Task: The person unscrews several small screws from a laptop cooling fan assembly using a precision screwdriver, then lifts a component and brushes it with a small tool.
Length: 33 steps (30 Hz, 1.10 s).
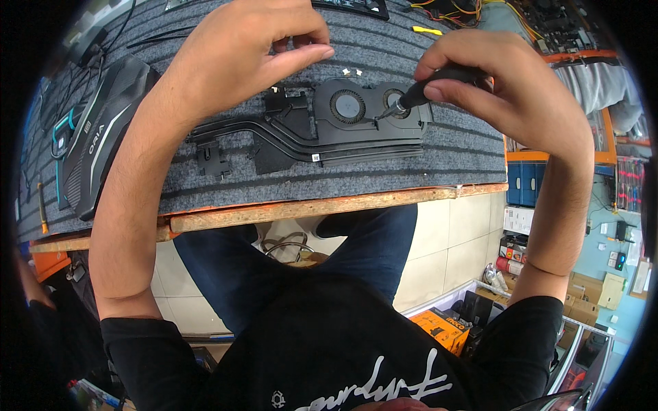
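A black laptop cooling assembly (343, 140) with two round fans (347, 106) and long heat pipes lies flat on the grey ribbed mat. My right hand (473, 82) grips a screwdriver (412, 96) with a black handle and silver collar. Its shaft slants down to the left, and the tip is at the fan housing between the two fans. Above the assembly, my left hand (271, 44) is raised with fingers curled in and thumb close to the index fingertip. Whatever it may hold is too small to see. Two tiny pale pieces (352, 71) lie just beyond the fans.
The grey mat (274, 192) ends at a worn wooden edge (329, 216) in front of me. A black angular case (110, 130) stands left, beside a slim yellow-tipped tool (42, 209). Farther back are a yellow piece (428, 31) and coloured cables (452, 12).
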### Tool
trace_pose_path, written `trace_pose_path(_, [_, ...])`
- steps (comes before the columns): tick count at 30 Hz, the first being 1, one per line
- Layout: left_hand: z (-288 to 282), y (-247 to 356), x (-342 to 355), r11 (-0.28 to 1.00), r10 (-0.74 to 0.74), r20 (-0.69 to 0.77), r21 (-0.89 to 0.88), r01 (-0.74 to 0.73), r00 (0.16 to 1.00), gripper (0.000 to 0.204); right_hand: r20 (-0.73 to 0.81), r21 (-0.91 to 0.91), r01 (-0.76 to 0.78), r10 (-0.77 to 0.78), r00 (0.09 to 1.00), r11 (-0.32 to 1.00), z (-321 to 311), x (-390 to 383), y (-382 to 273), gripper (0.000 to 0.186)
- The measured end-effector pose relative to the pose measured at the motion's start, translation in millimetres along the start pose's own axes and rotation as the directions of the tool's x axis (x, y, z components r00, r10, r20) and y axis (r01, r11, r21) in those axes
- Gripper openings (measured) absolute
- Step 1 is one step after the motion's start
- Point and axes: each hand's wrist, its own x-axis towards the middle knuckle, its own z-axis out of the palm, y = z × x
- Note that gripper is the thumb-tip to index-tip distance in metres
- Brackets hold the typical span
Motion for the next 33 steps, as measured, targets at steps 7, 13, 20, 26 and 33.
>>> trace_pose_path(7, [-8,6,6,0.999,0.007,-0.014,0.039,-0.006,1.000,0.013,0.055,-0.005,-0.121,0.121,0.991,0.993,-1,6,-7,0.016])
trace_pose_path(13, [-10,6,10,1.000,0.006,-0.043,-0.011,-0.006,0.999,0.010,0.022,-0.119,0.066,-0.064,0.998,0.991,1,15,-8,0.012])
trace_pose_path(20, [-11,5,7,1.000,0.013,-0.036,0.003,-0.013,0.999,0.011,0.073,-0.108,-0.137,0.146,0.987,0.985,-5,15,-25,0.014])
trace_pose_path(26, [-10,2,7,1.000,0.007,0.000,0.023,-0.007,1.000,0.012,0.154,-0.112,-0.006,0.024,0.988,0.994,-11,12,-25,0.017])
trace_pose_path(33, [-4,0,6,0.999,0.031,0.011,0.016,-0.031,0.999,0.013,0.129,-0.109,0.036,-0.021,0.991,0.993,-8,12,-16,0.017])
